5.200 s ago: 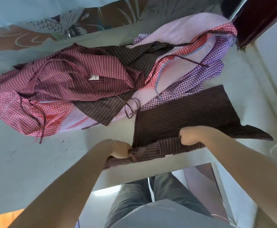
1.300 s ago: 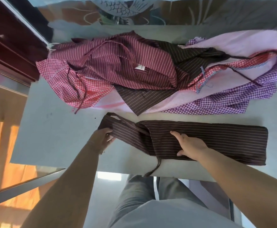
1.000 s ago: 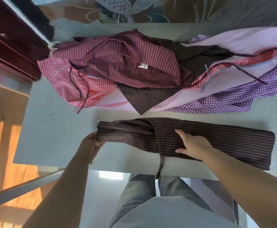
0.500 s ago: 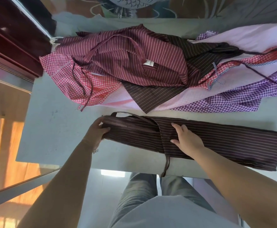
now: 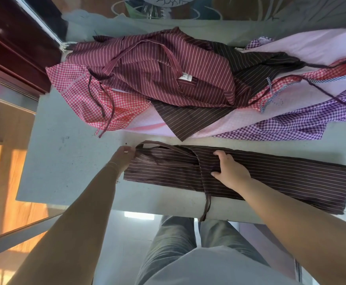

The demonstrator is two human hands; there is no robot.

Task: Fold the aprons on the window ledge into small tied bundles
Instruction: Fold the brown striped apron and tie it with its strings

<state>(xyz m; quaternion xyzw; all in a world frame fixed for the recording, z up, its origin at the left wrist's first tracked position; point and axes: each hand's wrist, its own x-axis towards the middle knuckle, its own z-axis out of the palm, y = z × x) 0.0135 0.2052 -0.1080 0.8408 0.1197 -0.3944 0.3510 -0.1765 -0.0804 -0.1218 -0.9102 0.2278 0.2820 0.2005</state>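
head view:
apron: dark brown pinstriped cloth apron [image 5: 281,179], folded into long strip, lying on front of grey window ledge [image 5: 65,161].
L hand [image 5: 124,158]: pinching strip's left end.
R hand [image 5: 230,171]: fingers straight, pressing strip's middle.
pile: heap of striped & checked aprons [image 5: 168,85] sitting behind.

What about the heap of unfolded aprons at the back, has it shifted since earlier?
No. The heap of aprons lies as before on the ledge, its red-checked corner still beside the dark wooden frame; only the camera view has shifted.
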